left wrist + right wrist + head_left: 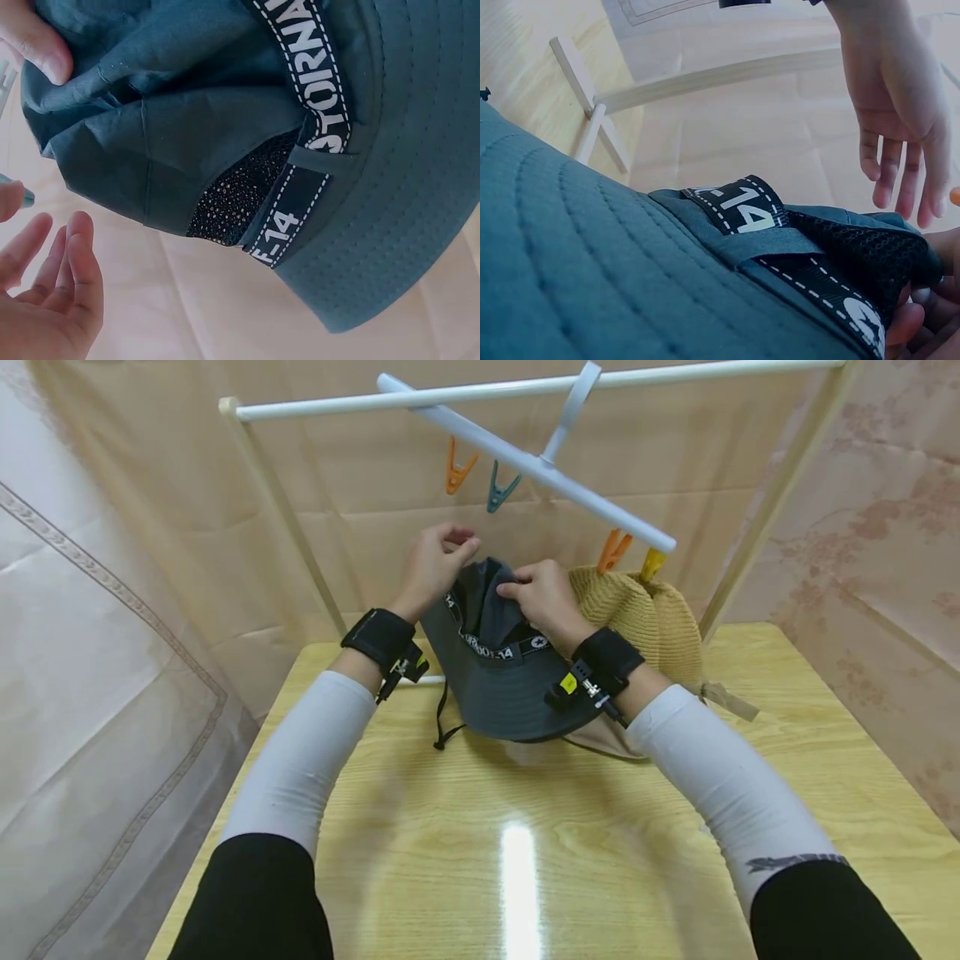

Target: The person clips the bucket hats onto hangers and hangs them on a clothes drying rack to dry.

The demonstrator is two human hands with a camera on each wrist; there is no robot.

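Under the peg rail, table's far edge: your work zone.
Right hand (542, 597): pinching grey bucket hat (510, 693) crown.
Left hand (433, 564): fingers loose, holding nothing.
Done: straw hat (645, 618) pegged.
Left: grey hat unpegged; teal peg (501, 490) free.

The dark grey hat (390, 247) carries a black band (315, 112) with white stitched edges and white capitals. In the left wrist view the band reads "OURNA", cut off at both ends, and lower down "F-14". The right wrist view shows "-14" on the band. In the head view it also bears a star in a circle (537, 644).
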